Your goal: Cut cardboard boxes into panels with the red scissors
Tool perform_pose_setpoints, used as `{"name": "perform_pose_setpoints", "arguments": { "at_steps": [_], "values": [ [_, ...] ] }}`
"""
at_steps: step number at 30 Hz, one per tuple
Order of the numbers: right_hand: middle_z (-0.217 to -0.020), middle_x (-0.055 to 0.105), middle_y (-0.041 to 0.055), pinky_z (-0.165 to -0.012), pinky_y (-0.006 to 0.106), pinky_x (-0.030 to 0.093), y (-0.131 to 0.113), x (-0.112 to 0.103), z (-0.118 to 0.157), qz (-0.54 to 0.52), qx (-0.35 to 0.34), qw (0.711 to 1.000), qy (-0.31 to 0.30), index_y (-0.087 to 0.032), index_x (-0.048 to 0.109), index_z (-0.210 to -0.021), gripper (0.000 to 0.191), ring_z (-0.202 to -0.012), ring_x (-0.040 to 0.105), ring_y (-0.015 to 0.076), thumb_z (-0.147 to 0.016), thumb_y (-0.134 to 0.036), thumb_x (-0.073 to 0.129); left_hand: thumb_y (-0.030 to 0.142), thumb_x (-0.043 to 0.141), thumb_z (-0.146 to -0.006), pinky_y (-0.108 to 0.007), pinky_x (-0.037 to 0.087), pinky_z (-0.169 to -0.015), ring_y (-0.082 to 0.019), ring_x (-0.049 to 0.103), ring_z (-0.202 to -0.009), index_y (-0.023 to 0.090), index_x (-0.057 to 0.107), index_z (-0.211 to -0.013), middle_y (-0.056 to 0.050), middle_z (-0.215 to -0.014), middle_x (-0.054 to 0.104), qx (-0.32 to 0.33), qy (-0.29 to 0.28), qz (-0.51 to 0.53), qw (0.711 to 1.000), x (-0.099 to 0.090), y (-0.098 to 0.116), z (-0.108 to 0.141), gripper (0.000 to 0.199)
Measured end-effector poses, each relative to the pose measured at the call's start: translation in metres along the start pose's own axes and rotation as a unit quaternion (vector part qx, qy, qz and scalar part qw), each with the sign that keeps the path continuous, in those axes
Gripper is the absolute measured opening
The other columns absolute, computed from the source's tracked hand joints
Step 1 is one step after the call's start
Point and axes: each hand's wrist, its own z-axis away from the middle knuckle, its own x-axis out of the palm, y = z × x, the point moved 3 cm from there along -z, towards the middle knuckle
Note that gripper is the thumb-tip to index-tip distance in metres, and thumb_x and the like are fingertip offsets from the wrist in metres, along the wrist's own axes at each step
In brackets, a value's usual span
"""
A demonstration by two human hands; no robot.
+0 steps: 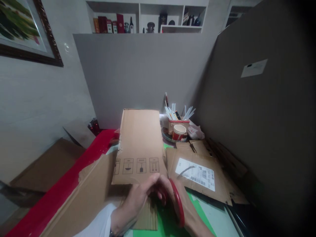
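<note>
A tall brown cardboard panel [140, 138] with printed handling symbols rises in front of me. My left hand [134, 199] is closed at its lower right edge, thumb on top; the other fingers are mostly hidden. Close against it, my right hand [172, 191] is curled, with the red loop handle of scissors [178, 205] around its back. More red shows between the fingers, while the blades are hidden. Below the hands lies another cardboard strip [149, 217] on a green sheet [169, 220].
A large cardboard sheet [91, 197] lies at left over a red cover [64, 177]. To the right are flattened cardboard [170, 158] and a white shipping label [196, 174]. Behind stand a paper cup [179, 133] and a box of glue sticks [171, 125]. Grey boards [148, 72] enclose the table.
</note>
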Motion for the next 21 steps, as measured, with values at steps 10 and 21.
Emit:
{"name": "perform_pose_setpoints", "arguments": {
  "at_steps": [10,21],
  "values": [
    [-0.058,0.056,-0.0001,-0.054,0.025,0.034,0.013,0.009,-0.008,0.016,-0.008,1.0,0.012,-0.019,0.056,-0.064,0.054,-0.055,0.05,0.0138,-0.099,-0.056,0.038,0.045,0.064,-0.088,-0.026,0.045,-0.067,-0.015,0.06,-0.065,0.017,0.074,-0.07,-0.002,-0.065,0.067,0.013,0.019,0.035,0.999,-0.005,-0.005,-0.005,0.035],
    [-0.05,0.051,0.0003,-0.054,0.027,0.037,0.001,-0.001,-0.003,-0.016,-0.019,0.999,0.019,-0.021,0.049,-0.051,0.067,-0.05,0.05,0.0144,-0.096,-0.069,0.035,0.046,0.059,-0.092,-0.029,0.045,-0.071,-0.018,0.061,-0.072,0.014,0.076,-0.081,-0.004,-0.07,0.069,-0.008,-0.034,0.018,0.999,0.004,-0.002,0.002,0.038]
  ]
}}
